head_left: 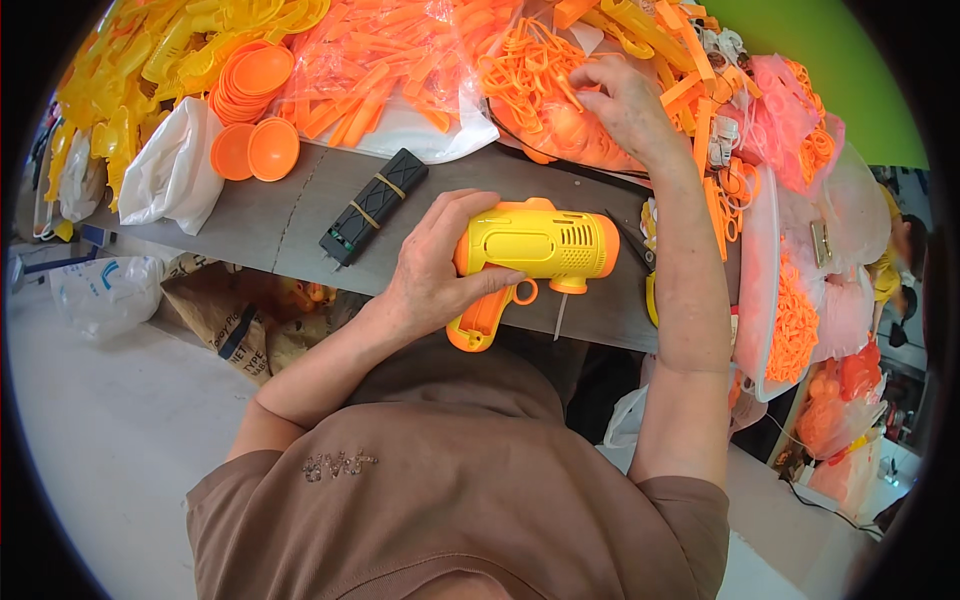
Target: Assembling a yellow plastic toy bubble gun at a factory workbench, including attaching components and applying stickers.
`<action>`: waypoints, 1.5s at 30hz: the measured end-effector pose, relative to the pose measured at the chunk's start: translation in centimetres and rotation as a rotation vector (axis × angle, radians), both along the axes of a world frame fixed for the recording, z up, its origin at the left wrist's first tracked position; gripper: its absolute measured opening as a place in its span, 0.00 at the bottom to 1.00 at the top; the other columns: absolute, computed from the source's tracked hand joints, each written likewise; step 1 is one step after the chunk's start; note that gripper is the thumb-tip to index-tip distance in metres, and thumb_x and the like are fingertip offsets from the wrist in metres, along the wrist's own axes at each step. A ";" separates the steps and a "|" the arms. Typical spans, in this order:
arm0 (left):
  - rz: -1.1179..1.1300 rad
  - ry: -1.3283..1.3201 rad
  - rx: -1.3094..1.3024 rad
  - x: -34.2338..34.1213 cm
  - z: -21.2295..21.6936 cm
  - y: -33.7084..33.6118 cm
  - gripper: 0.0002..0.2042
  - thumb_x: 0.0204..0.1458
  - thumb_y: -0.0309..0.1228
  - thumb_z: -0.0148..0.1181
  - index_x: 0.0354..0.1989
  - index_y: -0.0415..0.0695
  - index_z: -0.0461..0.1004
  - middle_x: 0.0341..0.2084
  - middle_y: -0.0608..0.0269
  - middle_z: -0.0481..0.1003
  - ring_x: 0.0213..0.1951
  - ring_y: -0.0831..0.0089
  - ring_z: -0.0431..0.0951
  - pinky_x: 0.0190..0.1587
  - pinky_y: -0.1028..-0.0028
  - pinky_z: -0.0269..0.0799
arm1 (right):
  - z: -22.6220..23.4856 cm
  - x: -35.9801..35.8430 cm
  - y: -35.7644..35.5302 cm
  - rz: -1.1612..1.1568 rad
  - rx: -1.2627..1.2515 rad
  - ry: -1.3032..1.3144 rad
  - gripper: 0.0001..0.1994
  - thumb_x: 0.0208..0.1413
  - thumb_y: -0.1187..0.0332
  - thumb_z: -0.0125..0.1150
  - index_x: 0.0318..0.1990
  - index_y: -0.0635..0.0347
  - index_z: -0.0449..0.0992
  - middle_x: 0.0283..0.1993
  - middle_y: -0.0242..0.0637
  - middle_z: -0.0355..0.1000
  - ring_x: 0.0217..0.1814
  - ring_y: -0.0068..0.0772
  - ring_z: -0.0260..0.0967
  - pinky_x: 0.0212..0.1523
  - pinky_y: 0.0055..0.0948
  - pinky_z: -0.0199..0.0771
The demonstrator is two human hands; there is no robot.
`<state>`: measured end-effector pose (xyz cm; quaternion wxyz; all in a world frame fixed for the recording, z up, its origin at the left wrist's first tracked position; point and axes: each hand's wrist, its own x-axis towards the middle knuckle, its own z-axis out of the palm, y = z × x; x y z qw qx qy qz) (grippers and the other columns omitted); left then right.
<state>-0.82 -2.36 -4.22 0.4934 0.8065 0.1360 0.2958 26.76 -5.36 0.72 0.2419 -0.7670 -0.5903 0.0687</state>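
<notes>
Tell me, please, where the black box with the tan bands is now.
In the head view, the black box lies on the grey table, left of centre, between the orange bowls and the left hand.

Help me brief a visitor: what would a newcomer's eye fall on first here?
Probably the yellow-and-orange toy gun near the middle, gripped in the left hand. Then the heaps: yellow parts at upper left, orange strips at top centre, and a tangle of orange loops by the right hand. A black box lies on the grey table, left of the gun.
</notes>
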 end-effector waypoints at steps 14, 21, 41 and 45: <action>-0.140 0.049 -0.397 -0.6 0.6 1.2 0.30 0.40 0.26 0.70 0.54 0.37 0.65 0.46 0.55 0.69 0.48 0.65 0.72 0.51 0.70 0.68 | 7.2 -8.6 -5.0 0.192 0.169 0.112 0.11 0.50 0.81 0.58 0.42 0.66 0.71 0.36 0.33 0.71 0.38 0.22 0.68 0.40 0.23 0.69; -0.162 0.018 -0.361 -0.3 0.6 1.2 0.29 0.40 0.26 0.71 0.53 0.37 0.66 0.47 0.56 0.69 0.48 0.69 0.71 0.52 0.72 0.68 | 3.5 -12.9 -8.1 0.427 0.068 -0.163 0.18 0.43 0.78 0.63 0.45 0.66 0.70 0.39 0.43 0.69 0.39 0.46 0.68 0.38 0.38 0.71; -0.174 0.019 -0.444 -0.2 1.2 0.8 0.21 0.53 0.29 0.60 0.54 0.36 0.65 0.47 0.59 0.69 0.49 0.75 0.69 0.52 0.75 0.66 | 2.9 -14.6 -8.1 0.301 0.041 -0.361 0.18 0.37 0.79 0.57 0.41 0.67 0.72 0.39 0.41 0.66 0.40 0.41 0.65 0.38 0.34 0.70; -0.104 0.055 -0.459 -0.2 0.7 0.6 0.16 0.59 0.28 0.50 0.54 0.36 0.66 0.46 0.59 0.70 0.48 0.77 0.68 0.52 0.77 0.64 | 1.3 -14.9 -8.5 0.228 0.174 -0.257 0.17 0.39 0.77 0.57 0.41 0.65 0.71 0.38 0.41 0.65 0.38 0.41 0.65 0.39 0.34 0.70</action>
